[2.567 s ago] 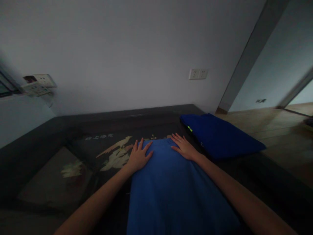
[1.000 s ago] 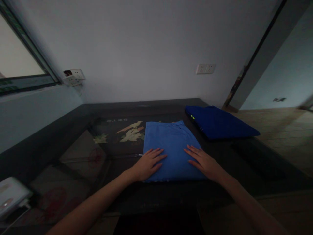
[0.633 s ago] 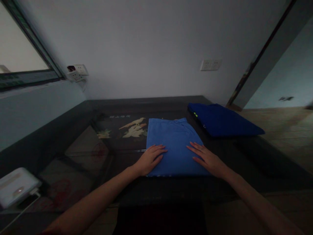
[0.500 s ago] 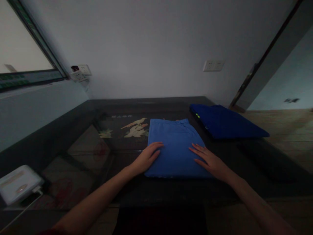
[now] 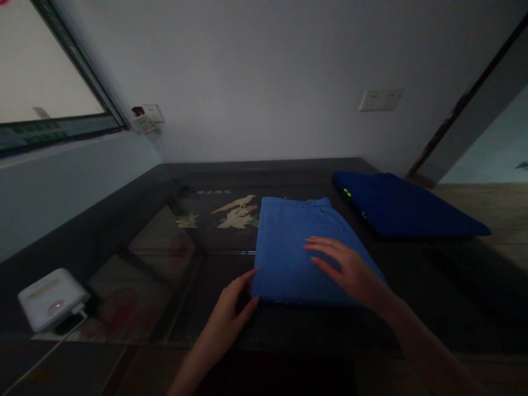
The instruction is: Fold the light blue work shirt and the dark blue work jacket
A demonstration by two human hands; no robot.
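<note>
Left hand (image 5: 231, 308) at near-left corner of light-blue garment (image 5: 284, 247), fingers parted; right hand (image 5: 348, 268) over it, fingers loosely spread; neither grips.

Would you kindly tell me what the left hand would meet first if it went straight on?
The left hand would likely meet the light blue folded cloth first, at its near left corner; whether they touch is unclear.

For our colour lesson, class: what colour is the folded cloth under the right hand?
The folded cloth is plain medium blue; the head view shows it best.
</note>
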